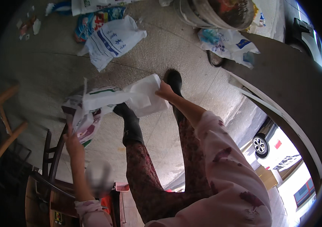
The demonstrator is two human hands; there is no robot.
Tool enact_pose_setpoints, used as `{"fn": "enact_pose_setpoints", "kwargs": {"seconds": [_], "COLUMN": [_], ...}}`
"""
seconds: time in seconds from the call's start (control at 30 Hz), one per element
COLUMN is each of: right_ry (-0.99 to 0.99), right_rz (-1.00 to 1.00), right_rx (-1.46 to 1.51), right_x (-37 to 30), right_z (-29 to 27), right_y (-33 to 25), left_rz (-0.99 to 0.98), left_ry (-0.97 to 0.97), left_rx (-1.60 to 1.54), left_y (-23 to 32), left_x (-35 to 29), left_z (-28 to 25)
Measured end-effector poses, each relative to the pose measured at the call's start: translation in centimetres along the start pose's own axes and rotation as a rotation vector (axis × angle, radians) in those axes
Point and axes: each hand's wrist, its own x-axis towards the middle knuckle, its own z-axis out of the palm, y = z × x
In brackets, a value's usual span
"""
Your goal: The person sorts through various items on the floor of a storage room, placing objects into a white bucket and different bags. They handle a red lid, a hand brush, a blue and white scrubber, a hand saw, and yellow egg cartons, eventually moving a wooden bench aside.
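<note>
In front of my legs, a white plastic bag (144, 99) with printed parts in dark green and purple is stretched between my hands. My left hand (73, 140) is closed on its crumpled printed end. The fingers of my right hand (164, 92) pinch the edge of its plain white end. Below the bag are my black boots (132, 126). I cannot tell whether the plain and printed parts are one bag or two.
Plastic bags, one white with blue print (112, 41), lie on the concrete floor ahead. A dirty bucket (197, 13) stands far right, near another bag (227, 43). Wooden chairs (8, 143) are at the left. A white car (278, 147) shows beyond the right side.
</note>
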Motion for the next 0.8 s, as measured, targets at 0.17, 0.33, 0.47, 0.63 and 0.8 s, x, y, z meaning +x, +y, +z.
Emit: {"fn": "enact_pose_setpoints", "kwargs": {"seconds": [0.17, 0.33, 0.47, 0.63, 0.8], "right_ry": [0.046, 0.465, 0.771, 0.793, 0.287], "right_rz": [-0.102, -0.193, -0.527, -0.754, -1.161], "right_rx": [0.635, 0.584, 0.632, 0.545, 0.075], "right_x": [-7.6, -17.2, -23.9, -28.2, -25.3], "right_z": [-8.0, -17.4, -20.5, -19.7, -14.9], "right_y": [-0.7, -7.4, -18.4, -24.3, -26.7], "left_rz": [0.200, 0.249, 0.196, 0.158, 0.227], "left_ry": [0.230, 0.305, 0.130, 0.169, 0.232], "left_rx": [-0.277, -0.247, -0.347, -0.398, -0.649], "left_y": [4.3, 6.6, 9.8, 10.3, 9.3], "left_x": [-1.5, -2.8, -3.2, -2.1, -1.1], "left_z": [-2.9, -4.1, -7.2, -7.4, -5.2]}}
